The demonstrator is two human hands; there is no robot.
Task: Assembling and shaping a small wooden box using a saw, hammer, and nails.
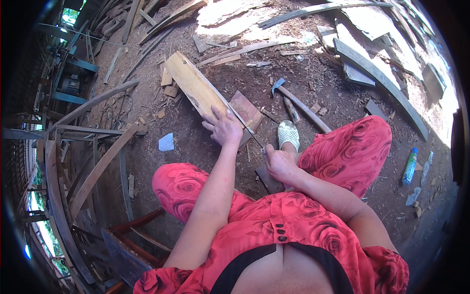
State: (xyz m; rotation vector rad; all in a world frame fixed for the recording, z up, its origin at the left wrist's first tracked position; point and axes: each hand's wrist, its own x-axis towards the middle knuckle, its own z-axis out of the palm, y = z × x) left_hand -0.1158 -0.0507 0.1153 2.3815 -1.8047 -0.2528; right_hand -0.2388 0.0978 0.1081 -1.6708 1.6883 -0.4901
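A pale wooden board [195, 85] slants away from me, its near end by a reddish wood block [248, 111] on the ground. My left hand [225, 126] lies on the board's near end with its fingers spread flat. Closed in front of my lap, my right hand [281, 164] grips the near end of a long thin metal tool [251, 133]. The tool runs along the board's right edge; its exact kind is not clear from here. Beyond my right hand lie a hammer [301, 104] with a wooden handle and a short wooden-handled tool [291, 110].
My foot in a pale shoe [288, 133] is close to the block. Curved wooden strips [382, 83] and offcuts lie on the dirt to the right and far side. Wooden frames [93, 171] and a motor [70, 86] stand left. A green bottle [410, 166] lies at the right.
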